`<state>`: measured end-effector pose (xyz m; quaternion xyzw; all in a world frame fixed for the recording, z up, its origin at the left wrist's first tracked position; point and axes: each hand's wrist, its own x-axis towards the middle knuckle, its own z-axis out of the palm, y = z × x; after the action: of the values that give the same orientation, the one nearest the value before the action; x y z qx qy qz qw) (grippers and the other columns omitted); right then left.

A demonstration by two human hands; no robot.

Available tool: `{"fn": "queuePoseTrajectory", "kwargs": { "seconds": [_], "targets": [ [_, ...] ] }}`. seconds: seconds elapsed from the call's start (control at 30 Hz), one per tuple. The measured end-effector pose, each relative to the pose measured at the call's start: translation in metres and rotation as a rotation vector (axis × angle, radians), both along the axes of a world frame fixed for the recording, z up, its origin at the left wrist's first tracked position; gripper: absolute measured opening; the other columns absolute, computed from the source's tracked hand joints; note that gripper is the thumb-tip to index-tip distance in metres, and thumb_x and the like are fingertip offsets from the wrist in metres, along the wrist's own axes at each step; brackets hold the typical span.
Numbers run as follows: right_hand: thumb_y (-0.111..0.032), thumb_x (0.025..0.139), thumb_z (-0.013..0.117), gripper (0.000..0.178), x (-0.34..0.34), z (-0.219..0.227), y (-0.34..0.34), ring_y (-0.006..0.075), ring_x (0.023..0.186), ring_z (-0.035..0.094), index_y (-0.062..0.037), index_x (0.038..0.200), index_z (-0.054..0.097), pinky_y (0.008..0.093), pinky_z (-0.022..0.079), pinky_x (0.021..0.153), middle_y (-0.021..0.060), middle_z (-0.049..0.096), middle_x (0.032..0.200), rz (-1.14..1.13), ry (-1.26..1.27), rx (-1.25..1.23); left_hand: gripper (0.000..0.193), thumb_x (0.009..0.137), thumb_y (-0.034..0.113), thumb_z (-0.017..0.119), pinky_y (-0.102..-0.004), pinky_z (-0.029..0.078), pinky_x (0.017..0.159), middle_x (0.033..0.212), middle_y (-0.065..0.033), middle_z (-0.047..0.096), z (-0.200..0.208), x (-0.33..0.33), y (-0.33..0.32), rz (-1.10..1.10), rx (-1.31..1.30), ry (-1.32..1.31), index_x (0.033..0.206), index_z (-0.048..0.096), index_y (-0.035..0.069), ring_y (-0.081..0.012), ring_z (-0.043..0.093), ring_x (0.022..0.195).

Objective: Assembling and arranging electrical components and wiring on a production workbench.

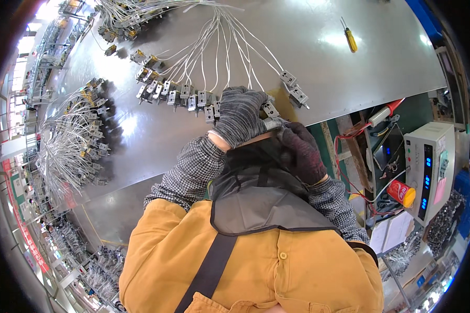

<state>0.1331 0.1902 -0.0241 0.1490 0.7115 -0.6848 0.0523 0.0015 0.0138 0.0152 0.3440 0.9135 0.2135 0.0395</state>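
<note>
At the table's near edge, my left hand [240,116], in a grey striped glove, is closed round a small metal block [270,110] with a white wire. Against its right side is my right hand [302,151], in a dark maroon glove, with fingers bent in at the near end of the block. What the right fingertips pinch is hidden. A curved row of similar metal wired blocks [187,92] runs leftward from my left hand. Two more blocks [293,88] lie just beyond my hands, beside a brownish patch [283,104]. Their white wires [214,36] gather at the far side.
A yellow-handled screwdriver [351,40] lies far right on the metal table [318,57]. Another wired bundle [70,148] is at the left, with more blocks [122,26] at the far left. To the right stand a box with blue digits [428,172], a red-yellow container [401,193] and red leads [339,151].
</note>
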Motion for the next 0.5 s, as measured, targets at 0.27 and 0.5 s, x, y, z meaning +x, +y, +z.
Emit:
{"fn": "queuePoseTrajectory", "kwargs": {
  "seconds": [0.27,0.5],
  "targets": [
    [-0.016,0.098,0.068,0.037,-0.007,0.024,0.014,0.0166,0.087,0.066,0.0019,0.129,0.058,0.0355,0.056,0.078,0.0071,0.067,0.099,0.041,-0.440,-0.695,0.060,0.073,0.056,0.086,-0.0467,0.045,0.098,0.096,-0.0116,0.075,0.000,0.000,0.001,0.013,-0.010,-0.041,0.111,0.076,0.011,-0.0339,0.067,0.096],
    [-0.012,0.094,0.074,0.042,0.003,-0.017,0.017,0.0192,0.094,0.068,0.0007,0.131,0.059,0.0373,0.059,0.083,0.0104,0.069,0.105,-0.020,0.098,-0.165,0.064,0.073,0.055,0.088,-0.0475,0.047,0.097,0.099,-0.0133,0.074,0.001,0.008,0.004,0.069,-0.068,-0.008,0.115,0.074,0.010,-0.0352,0.068,0.097]
  ]
}}
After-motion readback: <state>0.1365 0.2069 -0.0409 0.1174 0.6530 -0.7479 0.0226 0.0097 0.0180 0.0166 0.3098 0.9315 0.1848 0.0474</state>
